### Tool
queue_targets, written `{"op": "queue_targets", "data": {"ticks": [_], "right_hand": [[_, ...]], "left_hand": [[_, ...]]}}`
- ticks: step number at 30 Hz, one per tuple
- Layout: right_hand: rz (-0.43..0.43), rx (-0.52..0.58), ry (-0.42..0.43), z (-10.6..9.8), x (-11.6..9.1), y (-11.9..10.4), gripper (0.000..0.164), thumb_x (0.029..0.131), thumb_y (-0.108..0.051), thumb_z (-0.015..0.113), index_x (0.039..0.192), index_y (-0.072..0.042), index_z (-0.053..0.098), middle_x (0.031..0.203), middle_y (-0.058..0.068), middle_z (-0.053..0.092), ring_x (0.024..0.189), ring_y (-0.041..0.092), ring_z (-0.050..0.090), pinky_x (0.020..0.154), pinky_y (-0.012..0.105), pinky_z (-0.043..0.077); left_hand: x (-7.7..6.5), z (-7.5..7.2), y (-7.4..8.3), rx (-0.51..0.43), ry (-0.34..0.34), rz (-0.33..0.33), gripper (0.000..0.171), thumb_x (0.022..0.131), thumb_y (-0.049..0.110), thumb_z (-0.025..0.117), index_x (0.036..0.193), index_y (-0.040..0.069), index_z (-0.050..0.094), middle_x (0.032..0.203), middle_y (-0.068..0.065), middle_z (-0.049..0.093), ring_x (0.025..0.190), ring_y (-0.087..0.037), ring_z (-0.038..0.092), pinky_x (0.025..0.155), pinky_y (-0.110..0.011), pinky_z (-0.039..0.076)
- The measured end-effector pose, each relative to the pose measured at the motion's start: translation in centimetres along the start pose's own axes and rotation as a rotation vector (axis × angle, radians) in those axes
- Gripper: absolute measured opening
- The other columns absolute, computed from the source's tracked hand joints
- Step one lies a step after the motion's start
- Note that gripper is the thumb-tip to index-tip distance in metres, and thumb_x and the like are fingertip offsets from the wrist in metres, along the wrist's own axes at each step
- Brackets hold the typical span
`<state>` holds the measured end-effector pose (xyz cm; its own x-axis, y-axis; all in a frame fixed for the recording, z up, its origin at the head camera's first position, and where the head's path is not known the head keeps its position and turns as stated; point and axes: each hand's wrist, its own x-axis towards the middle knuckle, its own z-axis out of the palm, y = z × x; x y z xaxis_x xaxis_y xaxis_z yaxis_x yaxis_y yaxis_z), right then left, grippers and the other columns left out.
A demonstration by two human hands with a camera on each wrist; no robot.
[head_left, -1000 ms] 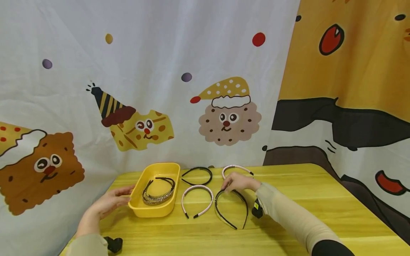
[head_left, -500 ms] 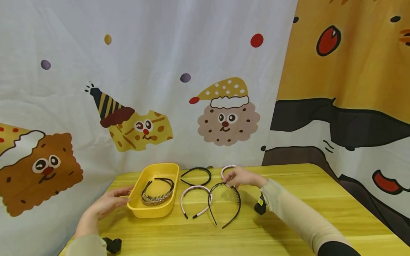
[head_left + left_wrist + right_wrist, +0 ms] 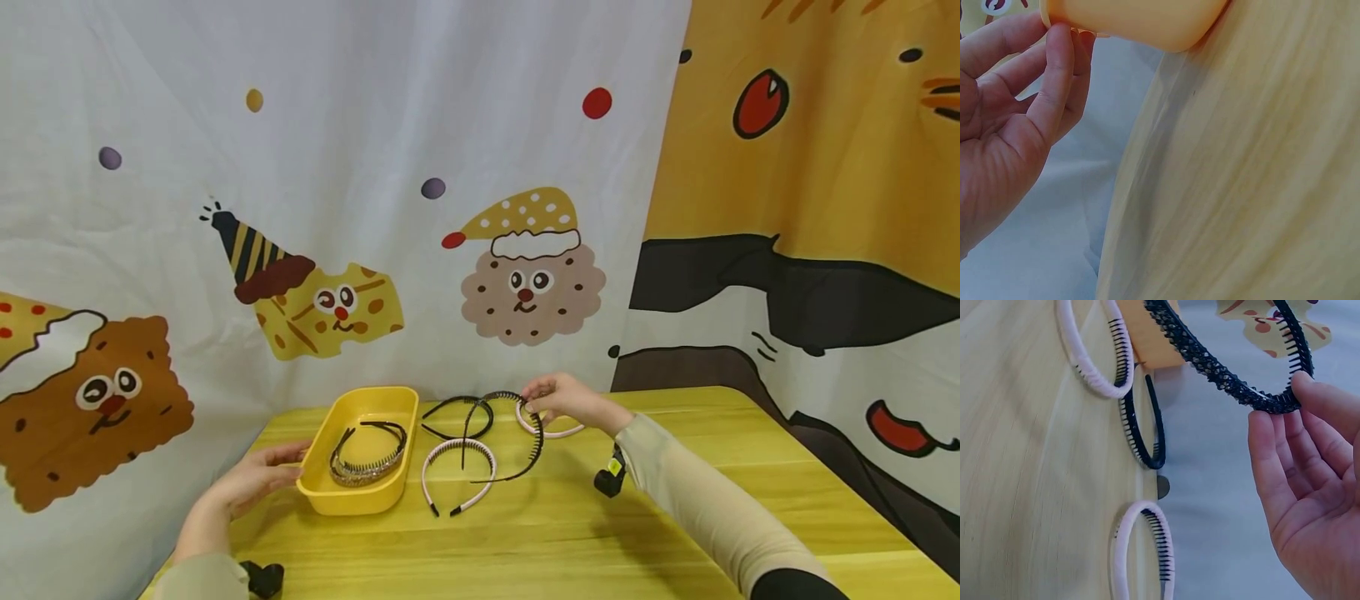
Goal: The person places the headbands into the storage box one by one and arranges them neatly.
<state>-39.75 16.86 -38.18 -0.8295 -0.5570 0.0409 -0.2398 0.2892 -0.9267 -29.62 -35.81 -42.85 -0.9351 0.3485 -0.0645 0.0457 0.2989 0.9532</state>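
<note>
A black toothed headband (image 3: 537, 446) with a beaded outer face hangs in the air from my right hand (image 3: 564, 398). In the right wrist view, thumb and fingers pinch the beaded headband (image 3: 1216, 378) at its curved top. My left hand (image 3: 258, 477) is at the left side of a yellow plastic basin (image 3: 352, 502). In the left wrist view its thumb and fingertips pinch the basin's rim (image 3: 1129, 22). Inside the basin lie headbands, among them a glittery one (image 3: 363, 475) with dark teeth; their overlap hides the exact number.
On the wooden table (image 3: 600, 550) lie a pink headband (image 3: 491, 458), a black headband (image 3: 435, 407) behind it, and another pink headband (image 3: 566, 434) partly behind my right hand. A cartoon-printed curtain (image 3: 360, 167) hangs behind the table's far edge.
My right hand has lifted the beaded headband off the table and carried it up and to the left, over the other headbands. The left hand stays at the basin.
</note>
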Motion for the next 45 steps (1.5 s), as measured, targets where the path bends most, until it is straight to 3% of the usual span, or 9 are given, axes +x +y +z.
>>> {"op": "queue_targets", "data": {"ticks": [9, 18, 22, 31, 38, 45], "right_hand": [[-0.018, 0.089, 0.055, 0.7, 0.2, -0.3, 0.028, 0.087, -0.001, 0.068, 0.112, 0.009, 0.062, 0.104, 0.025, 0.063, 0.078, 0.020, 0.065, 0.070, 0.042, 0.058], [-0.005, 0.128, 0.074, 1.7, 0.2, 0.1, 0.033, 0.088, -0.003, 0.069, 0.117, 0.010, 0.061, 0.100, 0.015, 0.064, 0.080, 0.020, 0.065, 0.070, 0.043, 0.058], [-0.008, 0.164, 0.075, 2.5, 0.2, 0.1, 0.035, 0.088, -0.002, 0.068, 0.119, 0.010, 0.060, 0.107, 0.022, 0.063, 0.082, 0.020, 0.064, 0.071, 0.043, 0.058], [0.009, 0.209, 0.086, 4.4, 1.1, 0.4, 0.040, 0.093, -0.007, 0.064, 0.129, 0.008, 0.054, 0.124, 0.024, 0.053, 0.100, 0.028, 0.059, 0.077, 0.041, 0.057], [0.003, 0.320, 0.087, 6.1, 2.1, -0.1, 0.046, 0.094, -0.007, 0.061, 0.134, 0.011, 0.047, 0.136, 0.029, 0.043, 0.112, 0.037, 0.052, 0.081, 0.041, 0.055], [0.009, 0.351, 0.128, 7.8, 2.9, -1.2, 0.043, 0.093, -0.007, 0.061, 0.131, 0.010, 0.049, 0.131, 0.028, 0.046, 0.100, 0.027, 0.054, 0.082, 0.045, 0.055]], "left_hand": [[-0.1, -0.1, -0.1, -0.017, -0.019, 0.011, 0.067, 0.099, 0.012, 0.055, 0.148, -0.014, 0.018, 0.145, -0.037, 0.030, 0.119, -0.023, 0.054, 0.093, -0.030, 0.049], [0.1, -0.2, -0.4, -0.015, -0.018, 0.019, 0.067, 0.099, 0.011, 0.055, 0.148, -0.014, 0.017, 0.145, -0.037, 0.030, 0.118, -0.021, 0.054, 0.093, -0.028, 0.048], [0.1, -0.2, -0.5, -0.013, -0.015, 0.024, 0.068, 0.098, 0.010, 0.057, 0.148, -0.014, 0.017, 0.144, -0.037, 0.032, 0.116, -0.018, 0.056, 0.094, -0.028, 0.048], [0.1, 0.0, -0.6, -0.006, 0.018, 0.007, 0.069, 0.097, 0.011, 0.058, 0.148, -0.014, 0.019, 0.144, -0.037, 0.031, 0.117, -0.020, 0.055, 0.095, -0.031, 0.048], [0.0, 0.1, -0.4, -0.004, 0.017, 0.012, 0.069, 0.097, 0.011, 0.058, 0.148, -0.014, 0.018, 0.145, -0.037, 0.029, 0.120, -0.026, 0.053, 0.096, -0.031, 0.048], [0.1, 0.1, -0.5, -0.006, 0.018, 0.009, 0.069, 0.098, 0.011, 0.057, 0.149, -0.013, 0.018, 0.145, -0.037, 0.029, 0.123, -0.032, 0.051, 0.096, -0.032, 0.047]]}}
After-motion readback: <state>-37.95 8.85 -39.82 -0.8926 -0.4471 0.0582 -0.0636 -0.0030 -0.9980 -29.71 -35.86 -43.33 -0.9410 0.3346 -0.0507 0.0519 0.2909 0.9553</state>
